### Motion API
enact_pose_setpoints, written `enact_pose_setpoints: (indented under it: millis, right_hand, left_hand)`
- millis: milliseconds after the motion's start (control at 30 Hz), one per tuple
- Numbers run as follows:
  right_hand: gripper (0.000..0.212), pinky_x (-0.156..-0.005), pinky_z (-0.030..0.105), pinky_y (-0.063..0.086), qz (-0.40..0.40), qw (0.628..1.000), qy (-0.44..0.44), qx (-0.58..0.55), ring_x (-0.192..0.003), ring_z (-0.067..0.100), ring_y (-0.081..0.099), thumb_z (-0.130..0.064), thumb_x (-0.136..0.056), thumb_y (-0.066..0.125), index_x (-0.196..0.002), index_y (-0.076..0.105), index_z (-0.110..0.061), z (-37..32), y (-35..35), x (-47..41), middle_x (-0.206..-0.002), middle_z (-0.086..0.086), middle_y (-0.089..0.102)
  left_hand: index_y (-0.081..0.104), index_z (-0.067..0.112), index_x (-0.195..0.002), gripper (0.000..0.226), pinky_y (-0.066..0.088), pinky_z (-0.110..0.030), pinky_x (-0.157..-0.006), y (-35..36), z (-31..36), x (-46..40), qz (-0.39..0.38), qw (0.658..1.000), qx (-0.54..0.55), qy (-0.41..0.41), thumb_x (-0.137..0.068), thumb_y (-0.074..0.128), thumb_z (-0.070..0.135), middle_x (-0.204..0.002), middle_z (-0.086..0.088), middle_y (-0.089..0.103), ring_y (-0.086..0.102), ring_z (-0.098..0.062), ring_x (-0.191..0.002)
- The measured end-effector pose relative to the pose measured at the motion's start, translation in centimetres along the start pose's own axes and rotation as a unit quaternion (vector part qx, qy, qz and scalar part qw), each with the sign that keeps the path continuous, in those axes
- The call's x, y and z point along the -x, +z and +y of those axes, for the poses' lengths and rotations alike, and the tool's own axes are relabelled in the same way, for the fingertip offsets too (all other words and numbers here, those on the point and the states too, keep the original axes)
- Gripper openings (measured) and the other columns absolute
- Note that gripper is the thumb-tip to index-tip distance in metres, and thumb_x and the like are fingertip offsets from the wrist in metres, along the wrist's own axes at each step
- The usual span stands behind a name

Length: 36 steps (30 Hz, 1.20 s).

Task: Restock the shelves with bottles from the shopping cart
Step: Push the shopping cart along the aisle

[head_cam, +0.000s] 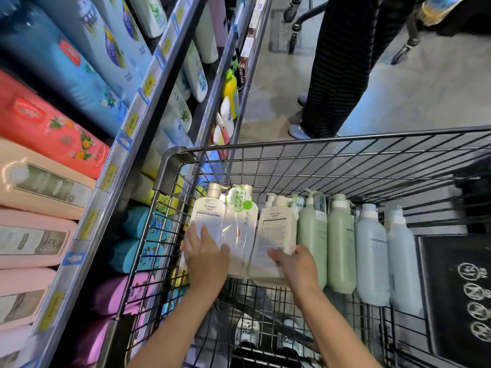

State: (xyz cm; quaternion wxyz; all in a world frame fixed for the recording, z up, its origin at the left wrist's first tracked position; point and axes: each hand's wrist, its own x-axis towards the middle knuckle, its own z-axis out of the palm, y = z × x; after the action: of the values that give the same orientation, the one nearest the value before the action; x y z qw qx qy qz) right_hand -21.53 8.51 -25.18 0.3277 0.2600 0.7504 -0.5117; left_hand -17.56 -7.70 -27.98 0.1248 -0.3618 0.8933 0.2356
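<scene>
Fingers apparently on glossy shrink-wrapped bottles
</scene>
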Motion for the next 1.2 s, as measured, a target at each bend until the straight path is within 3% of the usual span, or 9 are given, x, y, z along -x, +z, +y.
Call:
enact_pose_setpoints:
  millis: [100, 233, 367, 500, 600, 733, 900, 1133, 1200]
  right_hand:
    - [0.035, -0.084, 0.047, 0.056, -0.026, 0.999, -0.014, -0.019, -0.092, 0.024, 0.068, -0.022, -0.084, 0.072, -0.112, 0.054, -0.010, 0.7, -3.2, 1.3, -0.104, 0.006, 0.069]
    - [0.035, -0.066, 0.018, 0.053, -0.012, 0.997, -0.057, -0.055, -0.085, 0.008, 0.069, -0.018, -0.081, 0.074, -0.110, 0.055, -0.015, 1.8, -7.5, 2.3, -0.102, -0.005, 0.069]
    - [0.030, -0.057, 0.008, 0.048, -0.008, 0.995, -0.071, -0.073, -0.075, -0.005, 0.067, -0.012, -0.082, 0.073, -0.107, 0.057, -0.015, 2.5, -9.8, 1.8, -0.103, -0.003, 0.068]
    - [0.038, -0.068, 0.018, 0.050, -0.016, 0.992, -0.065, -0.103, -0.084, 0.003, 0.070, -0.015, -0.081, 0.073, -0.115, 0.057, -0.014, 3.1, -10.6, 1.7, -0.110, -0.001, 0.069]
    - [0.041, -0.075, 0.025, 0.050, -0.017, 0.991, -0.059, -0.121, -0.096, 0.014, 0.069, -0.017, -0.080, 0.074, -0.117, 0.056, -0.014, 3.5, -11.1, 1.6, -0.114, 0.002, 0.068]
    - [0.039, -0.074, 0.023, 0.049, -0.013, 0.989, -0.055, -0.136, -0.097, 0.013, 0.067, -0.016, -0.081, 0.073, -0.116, 0.055, -0.016, 3.8, -11.3, 1.5, -0.113, 0.001, 0.068]
    - [0.044, -0.085, 0.032, 0.050, -0.002, 0.991, -0.057, -0.123, -0.101, 0.019, 0.066, -0.017, -0.082, 0.073, -0.120, 0.053, -0.012, 4.3, -11.7, 1.4, -0.114, 0.005, 0.067]
    - [0.035, -0.058, 0.011, 0.049, 0.009, 0.990, -0.040, -0.136, -0.089, 0.010, 0.068, -0.017, -0.083, 0.072, -0.112, 0.055, -0.015, 4.7, -11.8, 1.3, -0.107, 0.002, 0.068]
    - [0.035, -0.061, 0.015, 0.051, 0.013, 0.990, -0.037, -0.133, -0.090, 0.013, 0.068, -0.017, -0.083, 0.072, -0.113, 0.055, -0.013, 4.7, -11.7, 1.3, -0.107, 0.005, 0.068]
  left_hand:
    - [0.025, 0.008, -0.147, 0.071, 0.021, -0.043, -0.116, 1.1, 2.1, 0.7, 0.000, 0.999, -0.018, 0.045, -0.092, 0.051, 0.045, -0.157, -0.009, 0.013, 0.014, -0.027, -0.143]
    - [0.031, 0.003, -0.139, 0.088, 0.031, -0.042, -0.104, 2.1, 4.4, 0.5, 0.021, 1.000, -0.008, -0.007, -0.078, 0.067, 0.056, -0.144, -0.012, 0.029, 0.030, -0.029, -0.131]
    - [0.039, 0.006, -0.125, 0.084, 0.037, -0.042, -0.096, 2.7, 5.5, 0.5, 0.027, 0.999, 0.017, -0.031, -0.067, 0.079, 0.051, -0.129, -0.012, 0.038, 0.041, -0.030, -0.119]
    - [0.041, 0.006, -0.124, 0.090, 0.036, -0.041, -0.098, 2.6, 6.0, -0.3, 0.007, 0.996, -0.074, -0.054, -0.063, 0.077, 0.062, -0.127, -0.013, 0.041, 0.039, -0.029, -0.119]
    - [0.040, 0.007, -0.124, 0.089, 0.038, -0.039, -0.096, 3.1, 6.3, -0.1, -0.006, 0.995, -0.095, -0.025, -0.065, 0.074, 0.064, -0.127, -0.012, 0.042, 0.041, -0.028, -0.119]
    - [0.027, 0.007, -0.137, 0.099, 0.045, -0.037, -0.091, 4.6, 6.7, 1.5, -0.072, 0.996, -0.055, 0.009, -0.068, 0.074, 0.062, -0.135, -0.013, 0.041, 0.048, -0.030, -0.120]
    - [0.017, 0.009, -0.146, 0.110, 0.038, -0.043, -0.103, 4.9, 6.3, 1.8, -0.129, 0.991, 0.018, 0.007, -0.066, 0.080, 0.052, -0.144, -0.019, 0.027, 0.034, -0.036, -0.131]
    - [0.029, 0.010, -0.138, 0.111, 0.047, -0.045, -0.095, 4.1, 5.7, 0.9, -0.165, 0.984, -0.044, -0.043, -0.056, 0.079, 0.066, -0.134, -0.018, 0.039, 0.049, -0.037, -0.119]
    - [0.027, 0.010, -0.140, 0.116, 0.046, -0.044, -0.095, 4.1, 5.6, 0.6, -0.179, 0.981, -0.046, -0.054, -0.054, 0.080, 0.066, -0.134, -0.018, 0.042, 0.049, -0.036, -0.121]
